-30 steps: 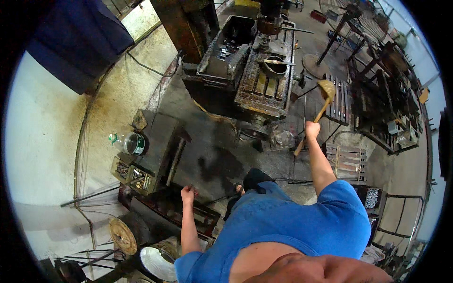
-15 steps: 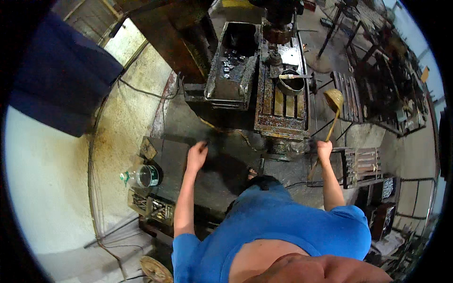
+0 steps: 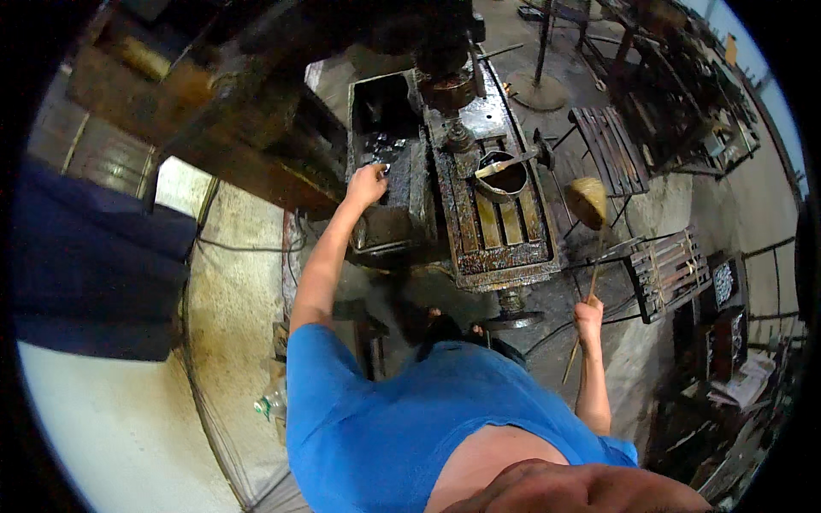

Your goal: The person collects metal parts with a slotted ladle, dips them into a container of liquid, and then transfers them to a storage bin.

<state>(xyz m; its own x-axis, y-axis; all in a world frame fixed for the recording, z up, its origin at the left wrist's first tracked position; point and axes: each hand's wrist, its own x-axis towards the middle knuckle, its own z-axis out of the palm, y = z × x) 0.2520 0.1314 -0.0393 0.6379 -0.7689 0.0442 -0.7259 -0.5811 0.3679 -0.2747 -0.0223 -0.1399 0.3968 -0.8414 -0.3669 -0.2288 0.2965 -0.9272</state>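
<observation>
My left hand [image 3: 368,186] reaches over the near part of a grimy metal trough [image 3: 349,128], its fingers curled together. A small bright bit shows at the fingertips; whether it is held or lies behind them I cannot tell. Inside the trough, small shiny metal pieces [image 3: 386,145] lie toward the dark far end. On the right, my right hand [image 3: 588,316] is closed round the thin handle of a long-handled ladle [image 3: 587,203]. Its rounded yellowish bowl points away from me, and the handle's lower end sticks out below my fist.
Beside the trough stands a slotted machine table [image 3: 505,275] bearing a round pot [image 3: 505,181] with a brush [image 3: 505,162] across it. A machine head [image 3: 449,90] hangs over its far part. Slatted stools [image 3: 669,272] stand on the right, and a plastic bottle [image 3: 272,403] at lower left.
My left hand has gone forward from above the floor to the trough. My right hand still grips the ladle, now slightly lower in view. My view has shifted, and I stand nearer the machine.
</observation>
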